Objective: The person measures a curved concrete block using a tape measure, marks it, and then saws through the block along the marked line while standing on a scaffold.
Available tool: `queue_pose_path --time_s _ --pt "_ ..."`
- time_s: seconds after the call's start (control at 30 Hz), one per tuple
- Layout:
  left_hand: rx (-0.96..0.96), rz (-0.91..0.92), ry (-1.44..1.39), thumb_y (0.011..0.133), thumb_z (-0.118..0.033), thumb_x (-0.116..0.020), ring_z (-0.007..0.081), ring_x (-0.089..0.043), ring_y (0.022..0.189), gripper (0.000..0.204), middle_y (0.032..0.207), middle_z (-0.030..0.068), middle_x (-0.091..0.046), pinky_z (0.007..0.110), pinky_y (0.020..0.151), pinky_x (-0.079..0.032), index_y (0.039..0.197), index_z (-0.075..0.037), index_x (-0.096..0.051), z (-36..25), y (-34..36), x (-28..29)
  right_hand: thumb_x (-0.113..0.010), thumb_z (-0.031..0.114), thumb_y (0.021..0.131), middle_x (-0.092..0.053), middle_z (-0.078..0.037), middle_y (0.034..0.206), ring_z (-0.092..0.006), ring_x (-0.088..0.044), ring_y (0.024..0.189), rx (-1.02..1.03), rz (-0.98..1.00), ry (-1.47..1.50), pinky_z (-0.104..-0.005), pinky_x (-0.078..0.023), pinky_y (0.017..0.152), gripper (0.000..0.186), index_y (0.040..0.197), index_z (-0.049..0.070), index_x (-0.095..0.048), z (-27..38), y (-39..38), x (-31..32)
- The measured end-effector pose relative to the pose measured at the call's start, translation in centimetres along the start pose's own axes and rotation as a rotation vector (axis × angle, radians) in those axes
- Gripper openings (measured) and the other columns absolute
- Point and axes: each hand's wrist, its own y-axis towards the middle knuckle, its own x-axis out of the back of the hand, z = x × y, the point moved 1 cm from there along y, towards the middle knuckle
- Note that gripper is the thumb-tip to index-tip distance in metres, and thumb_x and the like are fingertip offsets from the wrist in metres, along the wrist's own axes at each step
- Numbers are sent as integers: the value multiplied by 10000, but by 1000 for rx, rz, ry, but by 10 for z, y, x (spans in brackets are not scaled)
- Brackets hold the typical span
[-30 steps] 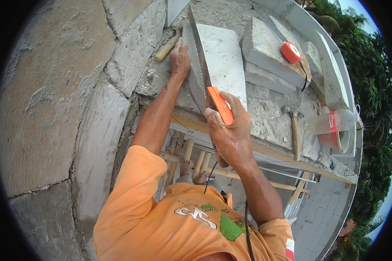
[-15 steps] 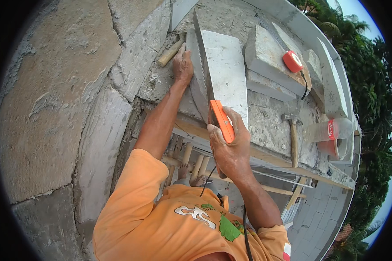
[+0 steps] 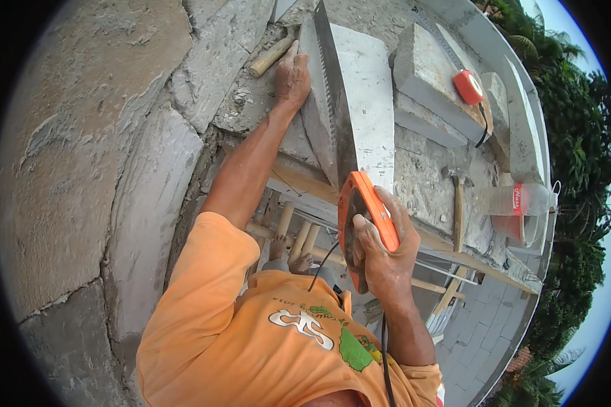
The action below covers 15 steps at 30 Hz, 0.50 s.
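Note:
My right hand (image 3: 392,261) is wrapped round the orange handle of a handsaw (image 3: 341,115). Its long toothed blade points away from me, along the left part of a pale lightweight concrete block (image 3: 365,102); I cannot tell how deep any cut goes. Against the left face of that block rests my left hand (image 3: 292,78), fingers stretched forward and partly hidden from view. Just left of these fingers lies a tool with a wooden handle (image 3: 271,56), its head out of sight.
Right of the block, a red tape measure (image 3: 468,87) sits on stacked concrete blocks (image 3: 428,74). A hammer (image 3: 459,203) lies near the ledge's wooden edge, beside a clear plastic bottle (image 3: 523,199) and a bucket (image 3: 519,230). Rough stone slabs (image 3: 95,149) rise on the left; wooden poles (image 3: 304,241) show below.
My right hand has drawn the saw back toward me and slightly right, and the handle has tilted. My left hand stays against the block. The whole view has shifted a little.

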Motion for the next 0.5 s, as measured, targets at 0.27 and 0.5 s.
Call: queue_pose_path --time_s 0.27,0.5 --pt "-206 -35 84 949 -304 -453 478 -595 1089 503 1206 322 -612 474 951 -465 1284 49 -582 17 4 -6 -623 81 941 -605 -171 1160 -170 -609 1020 149 -6 -268 -292 -503 882 441 1323 -86 -479 12 30 -15" --pt "-431 -114 265 957 -302 -445 460 -598 1096 494 1192 300 -629 477 949 -472 1274 48 -588 30 10 -11 -636 77 942 -607 -151 1129 -160 -613 984 412 -8 -400 -282 -506 865 455 1328 -93 -467 -1 -2 -12"
